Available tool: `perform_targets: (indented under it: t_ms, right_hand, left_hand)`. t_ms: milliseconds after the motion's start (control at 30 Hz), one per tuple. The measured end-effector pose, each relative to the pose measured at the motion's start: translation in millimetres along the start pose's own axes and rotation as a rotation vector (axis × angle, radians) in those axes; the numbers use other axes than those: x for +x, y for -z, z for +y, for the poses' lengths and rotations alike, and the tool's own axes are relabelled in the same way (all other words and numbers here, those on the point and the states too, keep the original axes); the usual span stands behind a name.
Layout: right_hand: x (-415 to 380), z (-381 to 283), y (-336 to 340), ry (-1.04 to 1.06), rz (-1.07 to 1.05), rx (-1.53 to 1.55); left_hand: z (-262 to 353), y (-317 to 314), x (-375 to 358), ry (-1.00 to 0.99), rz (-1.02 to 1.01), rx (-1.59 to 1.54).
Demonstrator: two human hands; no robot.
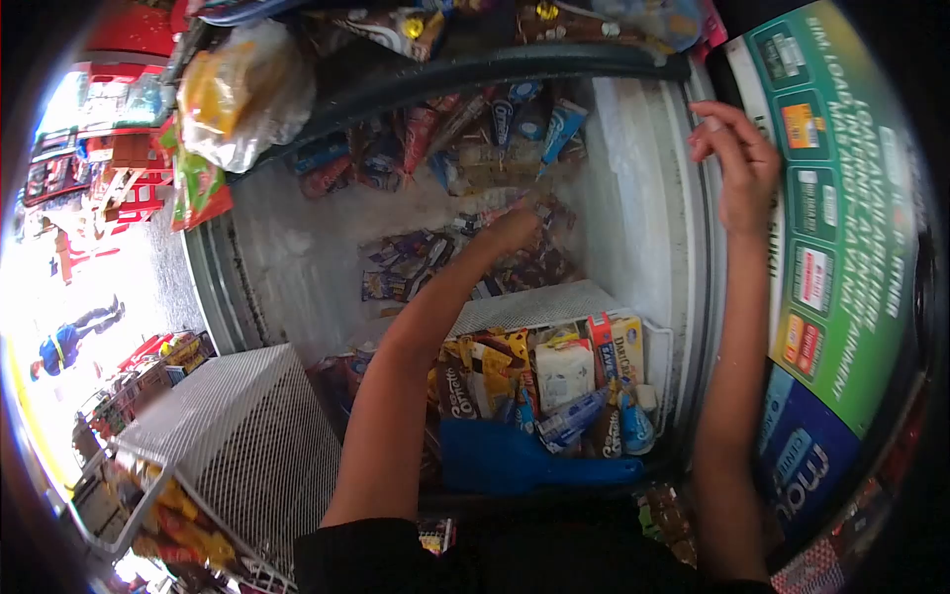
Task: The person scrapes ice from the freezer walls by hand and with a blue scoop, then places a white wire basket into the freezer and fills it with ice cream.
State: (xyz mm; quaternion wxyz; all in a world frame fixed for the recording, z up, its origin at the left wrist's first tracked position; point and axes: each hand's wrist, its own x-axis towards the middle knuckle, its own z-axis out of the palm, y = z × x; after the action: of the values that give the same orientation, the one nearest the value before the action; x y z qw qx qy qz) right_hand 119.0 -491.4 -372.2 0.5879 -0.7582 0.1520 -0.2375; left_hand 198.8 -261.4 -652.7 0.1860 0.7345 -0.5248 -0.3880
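At the centre of the frame, slightly above the middle, the left hand [513, 230] reaches deep into a chest freezer [648, 213] and rests among a pile of dark ice cream wrappers [416, 259] on the freezer floor; its fingers are blurred, so whether they grip a wrapper cannot be told. The right hand [737, 158], at the upper right, lies with loosely curled fingers on the freezer's rim, holding nothing, just beside a green poster [841, 198]. Below the left forearm, a white wire basket [658, 342] holds boxed and wrapped ice creams. A blue scoop [515, 460] lies in front of it. Another wire basket [247, 426] fills the lower left. At the far left, a person in blue [61, 346] stands outside.
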Motion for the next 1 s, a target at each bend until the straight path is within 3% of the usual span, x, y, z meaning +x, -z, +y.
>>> perform_targets:
  t_ms: [133, 200, 400, 567, 633, 667, 700, 733, 767, 800, 867, 900, 967, 1000]
  right_hand:
    - [0.4, 1.6, -0.5, 0.005, -0.013, 0.071]
    - [2.3, 0.6, -1.9, 0.022, -0.026, 0.109]
    - [2.7, 4.5, -2.3, 0.037, -0.019, 0.077]
    - [6.2, 14.9, -4.5, 0.101, 0.038, -0.047]
    - [4.8, 19.0, -12.4, 0.12, 0.092, -0.088]
    - [-0.9, 10.0, -22.0, 0.086, 0.098, -0.094]
    - [-7.0, 0.3, -30.6, 0.055, 0.106, -0.101]
    - [-13.8, -8.6, -40.9, -0.141, 0.028, 0.024]
    - [-23.3, -15.0, -54.4, -0.194, -0.078, 0.097]
    - [-32.3, -22.3, -69.4, -0.186, -0.2, 0.08]
    - [-54.4, -47.4, -98.2, -0.23, -0.44, 0.065]
    - [-61.9, -61.7, -111.3, -0.29, -0.571, 0.054]
    - [-74.1, -89.9, -135.1, -0.297, -0.795, -0.029]
    - [-80.4, -107.1, -143.7, -0.282, -0.829, -0.028]
  left_hand:
    - [42.1, 41.2, -50.2, 0.056, 0.234, -0.068]
    - [57.8, 59.4, -74.3, 0.14, 0.509, -0.376]
    - [144.2, 107.5, -173.1, 0.402, 0.849, -0.664]
    - [195.5, 89.1, -248.0, 0.391, 1.152, -0.639]
    - [210.9, 77.3, -268.3, 0.367, 1.289, -0.37]
    - [219.1, 74.9, -281.0, 0.506, 1.187, -0.351]
    - [224.6, 72.0, -290.8, 0.526, 1.223, -0.346]
    - [230.4, 69.2, -299.1, 0.479, 1.174, -0.364]
    - [237.0, 64.6, -306.5, 0.431, 1.124, -0.383]
    - [244.4, 59.5, -312.0, 0.448, 1.157, -0.379]
    - [261.1, 44.0, -322.7, 0.363, 1.178, -0.052]
    - [277.8, 42.0, -334.5, 0.394, 1.212, -0.048]
    - [316.5, 39.0, -358.4, 0.214, 1.14, -0.156]
    - [336.2, 36.4, -371.2, 0.239, 1.167, -0.152]
